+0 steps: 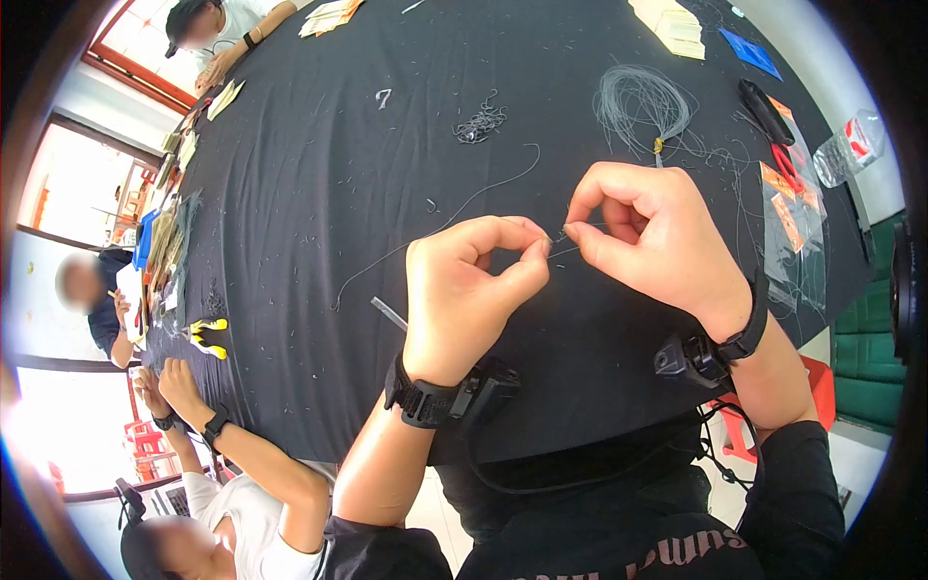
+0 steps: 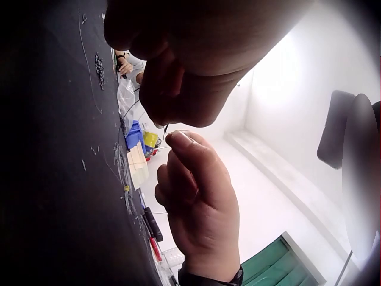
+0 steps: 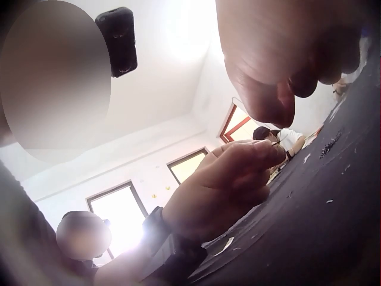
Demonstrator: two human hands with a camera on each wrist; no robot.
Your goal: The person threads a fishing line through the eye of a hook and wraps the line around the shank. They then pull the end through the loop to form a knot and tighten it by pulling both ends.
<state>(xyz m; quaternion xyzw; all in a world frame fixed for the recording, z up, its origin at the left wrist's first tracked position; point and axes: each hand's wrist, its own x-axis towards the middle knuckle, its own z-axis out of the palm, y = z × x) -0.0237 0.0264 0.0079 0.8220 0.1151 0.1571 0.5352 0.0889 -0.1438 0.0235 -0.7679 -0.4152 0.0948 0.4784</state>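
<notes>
My left hand (image 1: 469, 290) pinches a tiny dark piece, apparently a fish hook (image 3: 275, 143), between thumb and forefinger. Thumb and forefinger of my right hand (image 1: 657, 242) are pinched on thin fishing line (image 1: 565, 252) that spans the small gap to the left fingertips. Both hands are over the black cloth, tips almost meeting. A loose length of line (image 1: 483, 189) curves across the cloth behind the left hand. Beyond lies a pile of fish hooks (image 1: 480, 120), and a coil of clear line (image 1: 633, 104) tied with yellow sits past the right hand.
Red-handled pliers (image 1: 785, 166), a black tool (image 1: 766, 112), plastic packets (image 1: 795, 242) and a bottle (image 1: 851, 148) lie at the right. Yellow-handled cutters (image 1: 209, 339) are at the left. Paper cards (image 1: 672, 27) lie at the far side. Other people sit around the table (image 1: 319, 242).
</notes>
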